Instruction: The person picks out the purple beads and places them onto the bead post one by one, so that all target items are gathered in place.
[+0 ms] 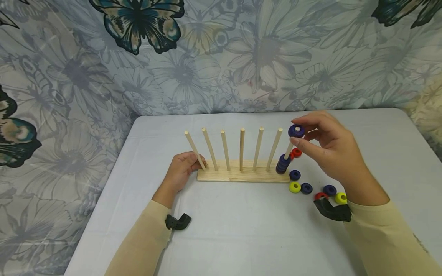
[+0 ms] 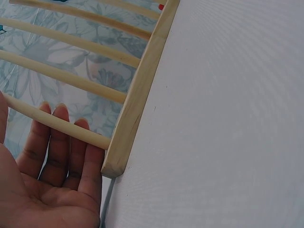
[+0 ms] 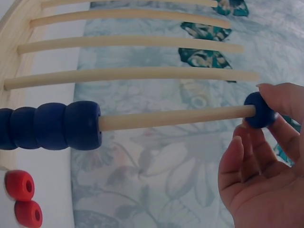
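Observation:
A wooden rack [image 1: 238, 175] with a row of upright pegs stands on the table. My left hand [image 1: 181, 168] holds its left end, with the fingers [image 2: 57, 147] behind the leftmost peg [image 2: 61, 124] and the thumb on the near side. My right hand [image 1: 328, 147] pinches a dark blue bead [image 3: 259, 110] between thumb and fingers at the top of the rightmost peg [image 3: 175, 118]. In the head view the peg's tip shows in the bead's hole. Lower on that peg sits a stack of several blue beads [image 3: 50, 126]; the other pegs are bare.
Loose beads lie right of the rack: red beads [image 1: 296, 152] behind the stack, a blue bead [image 1: 295, 175], a yellow bead [image 1: 294, 187], and more near the right wrist. Dark wrist mounts [image 1: 178, 222] stick out at both sleeves. Patterned fabric [image 1: 269, 57] hangs behind the table [image 1: 241, 230].

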Demonstrator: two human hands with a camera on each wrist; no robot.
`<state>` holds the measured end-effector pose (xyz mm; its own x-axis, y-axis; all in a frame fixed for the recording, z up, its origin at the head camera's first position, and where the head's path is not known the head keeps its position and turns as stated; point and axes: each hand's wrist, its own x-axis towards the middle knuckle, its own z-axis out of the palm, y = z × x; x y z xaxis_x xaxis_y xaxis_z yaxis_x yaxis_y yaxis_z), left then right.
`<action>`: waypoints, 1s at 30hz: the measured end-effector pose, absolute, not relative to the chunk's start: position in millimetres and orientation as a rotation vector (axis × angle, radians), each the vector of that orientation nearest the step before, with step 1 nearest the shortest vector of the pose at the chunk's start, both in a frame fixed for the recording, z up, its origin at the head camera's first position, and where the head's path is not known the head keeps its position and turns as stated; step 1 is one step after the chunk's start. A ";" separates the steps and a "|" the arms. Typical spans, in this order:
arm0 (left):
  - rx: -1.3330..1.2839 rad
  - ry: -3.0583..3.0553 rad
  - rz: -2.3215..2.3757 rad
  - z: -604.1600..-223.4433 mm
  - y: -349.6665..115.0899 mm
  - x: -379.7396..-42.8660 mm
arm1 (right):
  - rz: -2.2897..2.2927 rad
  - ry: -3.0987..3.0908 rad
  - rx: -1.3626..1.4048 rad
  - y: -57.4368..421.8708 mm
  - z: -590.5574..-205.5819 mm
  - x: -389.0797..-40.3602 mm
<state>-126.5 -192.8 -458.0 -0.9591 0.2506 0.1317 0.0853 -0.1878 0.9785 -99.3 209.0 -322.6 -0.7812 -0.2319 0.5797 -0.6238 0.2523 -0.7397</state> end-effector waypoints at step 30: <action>0.414 1.952 2.288 -456.2 -192.6 -126.3 | 1.577 -2.184 0.802 209.4 -321.1 -92.6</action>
<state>-126.3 -192.6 -456.2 -0.9573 0.2548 0.1370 0.0951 -0.1700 0.9808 -92.6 209.4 -321.1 -0.7873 -0.2488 0.5641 -0.6138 0.2292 -0.7555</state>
